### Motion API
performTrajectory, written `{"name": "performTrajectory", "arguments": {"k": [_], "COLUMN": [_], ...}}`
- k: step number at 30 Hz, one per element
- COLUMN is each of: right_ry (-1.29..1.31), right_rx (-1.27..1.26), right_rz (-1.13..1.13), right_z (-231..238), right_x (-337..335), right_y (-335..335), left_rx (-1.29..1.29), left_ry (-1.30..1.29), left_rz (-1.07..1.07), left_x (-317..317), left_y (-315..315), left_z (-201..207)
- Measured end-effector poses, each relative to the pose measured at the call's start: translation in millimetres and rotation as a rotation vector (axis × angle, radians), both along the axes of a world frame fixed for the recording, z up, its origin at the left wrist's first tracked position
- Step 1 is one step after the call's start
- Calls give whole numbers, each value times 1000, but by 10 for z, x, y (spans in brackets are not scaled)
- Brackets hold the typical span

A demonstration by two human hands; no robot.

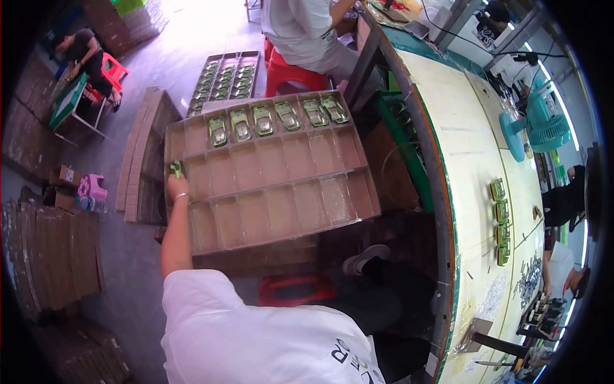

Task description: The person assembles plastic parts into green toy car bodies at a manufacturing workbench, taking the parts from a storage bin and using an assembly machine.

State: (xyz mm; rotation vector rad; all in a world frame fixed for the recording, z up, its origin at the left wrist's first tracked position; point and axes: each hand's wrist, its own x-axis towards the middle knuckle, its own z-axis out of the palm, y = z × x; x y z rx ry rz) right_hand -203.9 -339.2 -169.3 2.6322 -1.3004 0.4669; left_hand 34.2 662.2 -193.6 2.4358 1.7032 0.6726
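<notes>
My left hand (178,185), with a band round its wrist, reaches over the left side of a brown divided tray (275,157). Its fingers are closed on a small green toy car shell (176,168), held at the left end of the tray's middle row. Several similar green car shells (263,120) lie in the compartments of the far row, some tilted. No cars show in the middle compartments to the right of my hand or in the near row. My right hand is out of view.
A second tray of green cars (224,77) lies beyond. Cardboard stacks (54,256) and a purple stool (93,187) stand left. The long worktable (470,166) at right bears a row of car shells (500,221) and a fan (547,131). A co-worker (300,29) sits ahead.
</notes>
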Motion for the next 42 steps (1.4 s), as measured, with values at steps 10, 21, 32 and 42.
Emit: {"name": "performTrajectory", "arguments": {"k": [10, 21, 32, 42], "right_ry": [-105, 2, -35, -230], "right_rx": [-147, -105, -48, 1], "right_rz": [-137, -227, -199, -160], "right_z": [840, 840, 676, 684], "right_x": [-334, -305, -526, -347], "right_y": [604, 550, 166, 382], "left_rx": [-93, -231, -31, -177], "left_ry": [195, 334, -96, -251], "left_rz": [-295, -260, -875, -1734], "left_x": [2254, 2338, 2908, 3496], "left_y": [-376, -213, -1255, -5224], "left_z": [-658, -987, 138, 1443]}}
